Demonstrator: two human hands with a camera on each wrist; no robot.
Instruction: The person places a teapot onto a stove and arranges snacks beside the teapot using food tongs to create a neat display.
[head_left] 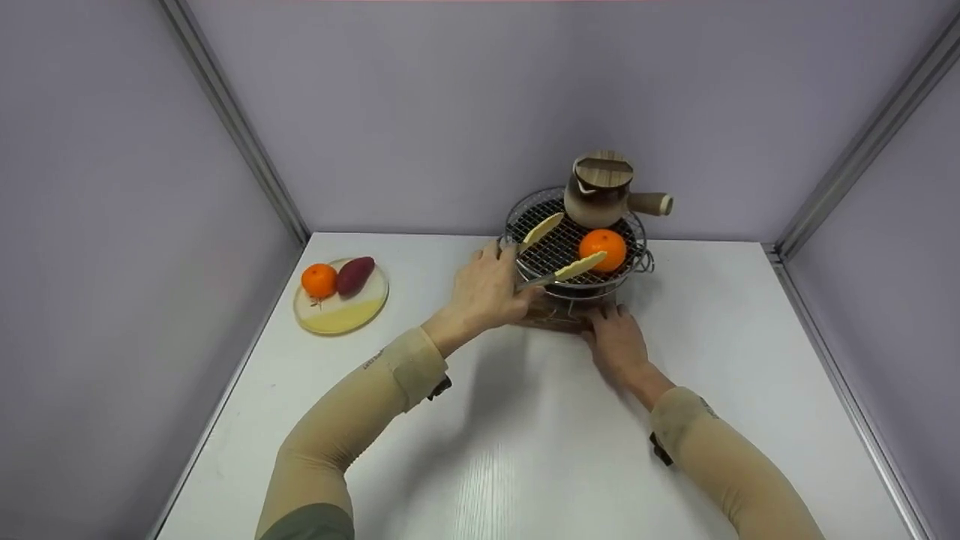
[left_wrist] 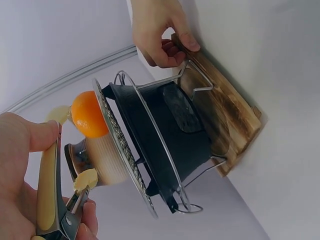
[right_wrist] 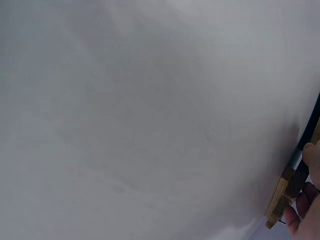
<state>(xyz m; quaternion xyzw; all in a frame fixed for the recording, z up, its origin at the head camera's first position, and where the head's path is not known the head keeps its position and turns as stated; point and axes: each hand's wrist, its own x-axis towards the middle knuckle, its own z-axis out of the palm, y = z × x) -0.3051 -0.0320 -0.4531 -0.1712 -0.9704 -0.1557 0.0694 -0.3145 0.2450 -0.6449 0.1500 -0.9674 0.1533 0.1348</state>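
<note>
My left hand [head_left: 486, 289] holds a pair of tongs [left_wrist: 49, 185] with pale yellow tips, spread apart above a round wire grill rack [head_left: 551, 255]. One tip overlaps an orange [head_left: 602, 246] on the rack in the head view. Behind the orange stands a brown and beige teapot [head_left: 592, 206] with a wooden lid and a side handle. Beneath the rack is a black stove [left_wrist: 165, 120] in a wire frame, standing on a wooden board [left_wrist: 240, 120]. My right hand [head_left: 618, 341] grips the board's near right edge, thumb against the wood and fingers curled at the corner.
On the white table's left side, a round plate [head_left: 341, 321] carries a smaller orange fruit [head_left: 319, 280] and a dark red oblong fruit [head_left: 355, 277]. Pale panels with metal posts [head_left: 232, 116] enclose the table at the back and sides.
</note>
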